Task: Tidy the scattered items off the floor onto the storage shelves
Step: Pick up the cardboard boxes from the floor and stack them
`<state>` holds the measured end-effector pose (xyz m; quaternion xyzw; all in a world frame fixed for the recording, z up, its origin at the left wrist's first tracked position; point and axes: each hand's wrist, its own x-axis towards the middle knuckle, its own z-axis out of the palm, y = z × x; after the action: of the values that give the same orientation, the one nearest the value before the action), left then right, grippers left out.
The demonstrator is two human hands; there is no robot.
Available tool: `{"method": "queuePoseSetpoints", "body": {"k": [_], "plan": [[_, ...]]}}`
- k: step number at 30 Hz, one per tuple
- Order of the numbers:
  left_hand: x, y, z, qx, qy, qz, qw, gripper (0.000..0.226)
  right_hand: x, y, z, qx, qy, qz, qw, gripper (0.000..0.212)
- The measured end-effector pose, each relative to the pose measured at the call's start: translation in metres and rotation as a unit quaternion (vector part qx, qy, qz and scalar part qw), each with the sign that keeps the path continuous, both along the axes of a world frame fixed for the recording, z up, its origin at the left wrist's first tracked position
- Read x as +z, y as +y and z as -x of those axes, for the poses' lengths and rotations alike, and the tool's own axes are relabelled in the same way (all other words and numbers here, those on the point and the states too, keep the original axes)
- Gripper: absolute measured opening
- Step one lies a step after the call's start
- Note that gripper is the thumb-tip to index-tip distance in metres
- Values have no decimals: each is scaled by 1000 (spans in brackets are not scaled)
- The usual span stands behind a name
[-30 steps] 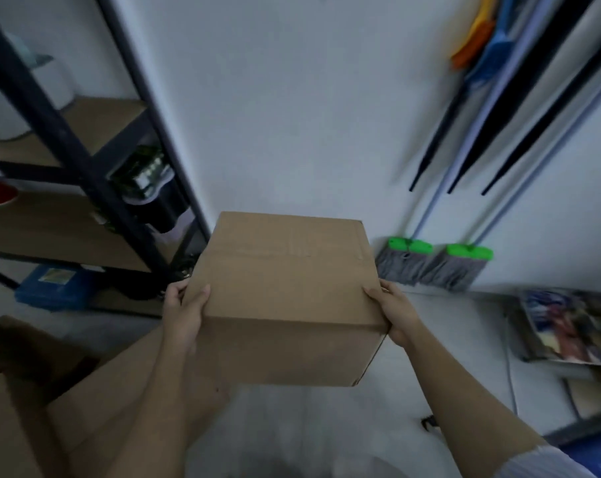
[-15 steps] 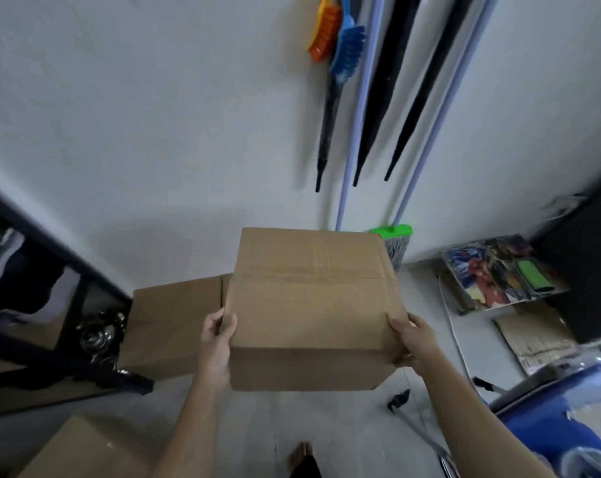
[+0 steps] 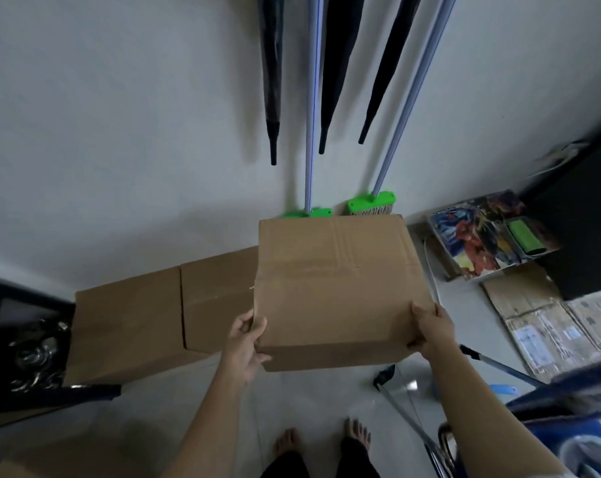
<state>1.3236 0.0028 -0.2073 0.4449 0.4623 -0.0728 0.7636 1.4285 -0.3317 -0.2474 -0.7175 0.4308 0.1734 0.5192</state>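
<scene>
I hold a closed brown cardboard box (image 3: 337,288) up in front of me, above the floor. My left hand (image 3: 245,343) grips its near left corner with the fingers curled round the edge. Its near right corner is gripped by my right hand (image 3: 430,331). Two more brown boxes (image 3: 161,315) stand on the floor to the left, against the white wall. The dark frame of the storage shelves (image 3: 27,395) shows at the far left edge, with shiny metal items on its lowest level.
Two green-headed brooms (image 3: 371,203) and dark closed umbrellas (image 3: 270,81) lean or hang on the wall ahead. A colourful picture board (image 3: 478,236) and flattened cardboard (image 3: 547,322) lie at the right. A metal pole (image 3: 406,412) and blue items sit near my bare feet (image 3: 323,439).
The view has swung right and down, away from the shelves toward the wall with brooms. The box has stayed in both hands and now sits lower, beside the floor boxes.
</scene>
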Motion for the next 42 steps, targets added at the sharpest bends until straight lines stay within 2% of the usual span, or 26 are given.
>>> {"method": "queuePoseSetpoints", "body": {"k": [5, 10, 15, 20, 23, 27, 33, 37, 40, 42], "plan": [[-61, -30, -24, -10, 30, 16, 999, 17, -16, -11, -27, 15, -26, 14, 999, 59], [-108, -63, -55, 15, -8, 17, 1000, 19, -76, -31, -59, -31, -59, -23, 998, 57], [-127, -82, -105, -8, -46, -8, 999, 14, -121, -53, -94, -93, -39, -40, 994, 63], [-144, -102, -112, -16, -35, 20, 999, 13, -135, -78, -99, -129, -51, 27, 990, 64], [-154, -107, -109, 30, -30, 44, 998, 14, -136, -80, -105, -103, -65, 37, 992, 62], [-172, -96, -111, 79, -17, 61, 995, 17, -151, -60, -121, -12, -57, 24, 998, 62], [-228, -75, -110, 118, 13, 42, 992, 18, -212, -33, -138, 95, -41, 3, 995, 77], [-263, -82, -122, 136, 20, -12, 990, 16, -250, -31, -154, 106, -46, -5, 993, 78], [-291, -83, -127, 134, 27, -52, 989, 23, -284, -34, -155, 61, -23, -38, 997, 75], [-310, -80, -128, 122, 41, -97, 987, 20, -305, -32, -155, 42, -19, -49, 998, 75]]}}
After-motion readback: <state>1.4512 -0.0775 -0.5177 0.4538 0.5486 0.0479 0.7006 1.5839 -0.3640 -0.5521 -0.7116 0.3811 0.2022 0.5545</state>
